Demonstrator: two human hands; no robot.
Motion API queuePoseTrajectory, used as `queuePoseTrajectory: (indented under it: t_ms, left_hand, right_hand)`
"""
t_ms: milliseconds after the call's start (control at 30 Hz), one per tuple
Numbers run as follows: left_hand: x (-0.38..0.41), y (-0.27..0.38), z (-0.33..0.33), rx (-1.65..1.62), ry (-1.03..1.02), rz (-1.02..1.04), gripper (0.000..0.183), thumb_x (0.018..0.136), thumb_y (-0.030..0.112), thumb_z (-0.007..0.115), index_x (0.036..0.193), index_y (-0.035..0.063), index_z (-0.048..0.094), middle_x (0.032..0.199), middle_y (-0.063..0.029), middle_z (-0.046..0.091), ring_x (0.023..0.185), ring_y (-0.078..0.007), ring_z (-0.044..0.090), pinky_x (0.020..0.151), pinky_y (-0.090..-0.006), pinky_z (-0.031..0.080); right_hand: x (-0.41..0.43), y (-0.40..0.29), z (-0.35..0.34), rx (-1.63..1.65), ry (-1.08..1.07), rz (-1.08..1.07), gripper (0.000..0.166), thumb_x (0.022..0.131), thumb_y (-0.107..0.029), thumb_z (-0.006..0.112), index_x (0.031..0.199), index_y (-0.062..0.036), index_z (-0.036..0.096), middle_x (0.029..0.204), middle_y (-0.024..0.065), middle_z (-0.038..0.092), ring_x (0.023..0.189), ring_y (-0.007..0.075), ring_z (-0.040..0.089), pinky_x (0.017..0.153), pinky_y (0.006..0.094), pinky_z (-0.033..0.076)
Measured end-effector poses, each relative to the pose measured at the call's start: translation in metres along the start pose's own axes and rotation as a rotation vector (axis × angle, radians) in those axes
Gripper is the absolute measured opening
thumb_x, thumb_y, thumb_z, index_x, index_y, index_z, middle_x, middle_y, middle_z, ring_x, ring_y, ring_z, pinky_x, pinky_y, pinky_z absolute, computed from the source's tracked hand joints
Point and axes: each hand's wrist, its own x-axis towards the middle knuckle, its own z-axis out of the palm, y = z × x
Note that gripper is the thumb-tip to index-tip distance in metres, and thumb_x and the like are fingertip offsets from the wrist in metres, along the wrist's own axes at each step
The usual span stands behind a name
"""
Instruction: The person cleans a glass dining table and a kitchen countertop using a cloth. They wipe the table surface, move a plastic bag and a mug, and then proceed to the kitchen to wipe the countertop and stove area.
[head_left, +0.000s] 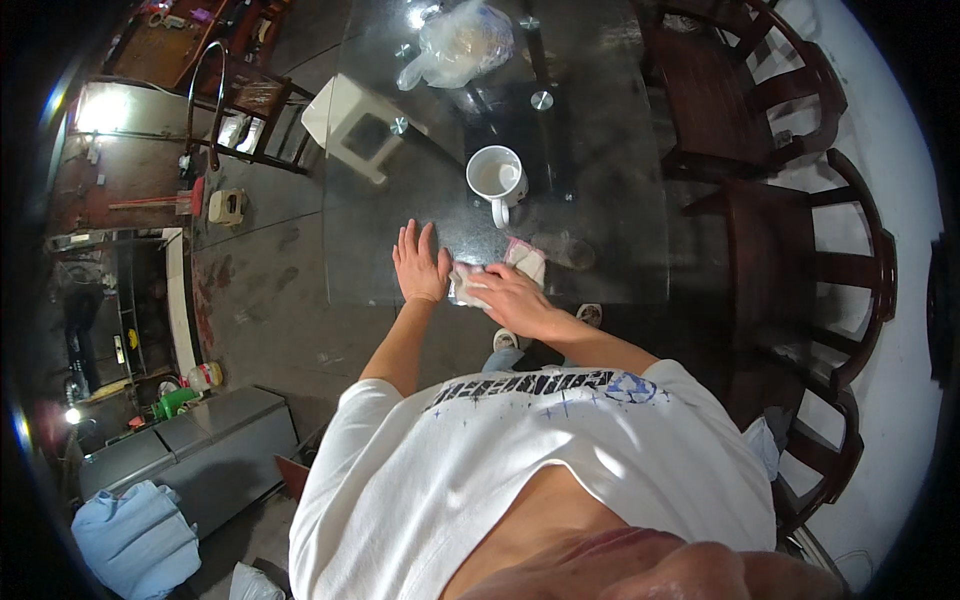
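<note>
My right hand (517, 296) presses a crumpled white cloth with pink edging (466, 286) onto the glass tabletop (615, 202), close to its near edge. Part of the cloth spreads out beyond my fingers, towards the right. Just to the left, my left hand (421, 262) rests palm down on the glass, fingers apart and holding nothing. A white mug (496, 177) stands upright farther in, its handle turned towards me. Its inside looks pale; whether it holds liquid I cannot tell.
A tied plastic bag (461, 45) sits on the table's far part. Beneath the glass shows a white plastic stool (356, 124). Dark wooden chairs (772, 255) line the right side by the wall. At lower left stands a grey chest freezer (217, 442), with a blue cloth (139, 532) near it.
</note>
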Motion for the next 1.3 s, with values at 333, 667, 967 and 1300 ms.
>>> queuePoseTrajectory:
  t_ms: [333,667,967,1300]
  left_hand:
    - [0.002,0.010,-0.007,-0.023,-0.019,-0.043,0.053,0.081,0.030,0.053,0.130,0.0139,0.045,0.143,-0.0147,0.034,0.134,-0.0351,0.029,0.108,-0.0509,0.024]
    - [0.004,0.007,-0.007,-0.006,-0.053,-0.056,0.055,0.080,0.034,0.052,0.131,0.0146,0.044,0.143,-0.0143,0.034,0.133,-0.0350,0.029,0.107,-0.0515,0.024]
    - [0.007,0.008,-0.011,-0.018,-0.040,-0.028,0.053,0.079,0.029,0.055,0.129,0.0130,0.045,0.142,-0.0162,0.034,0.131,-0.0356,0.031,0.107,-0.0478,0.024]
    - [-0.001,0.006,-0.014,-0.083,0.011,-0.058,0.051,0.080,0.033,0.055,0.127,0.0150,0.047,0.141,-0.0127,0.036,0.132,-0.0323,0.031,0.107,-0.0495,0.025]
  right_hand:
    - [-0.033,0.112,-0.131,-0.188,0.138,0.060,0.042,0.065,-0.013,0.067,0.107,-0.0144,0.066,0.116,0.0051,0.057,0.104,0.0303,0.048,0.092,0.0399,0.042]
    - [0.154,0.229,-0.141,-0.418,0.392,0.200,0.031,0.075,-0.021,0.066,0.106,-0.0167,0.066,0.114,0.0021,0.058,0.106,0.0283,0.049,0.092,0.0377,0.042]
    - [0.168,0.214,-0.123,-0.393,0.279,0.140,0.032,0.077,-0.021,0.064,0.108,-0.0186,0.065,0.117,0.0030,0.056,0.104,0.0290,0.049,0.092,0.0379,0.041]
    - [-0.019,0.090,-0.100,-0.523,0.331,0.346,0.034,0.078,-0.019,0.064,0.111,-0.0113,0.063,0.118,0.0114,0.053,0.105,0.0349,0.048,0.092,0.0438,0.039]
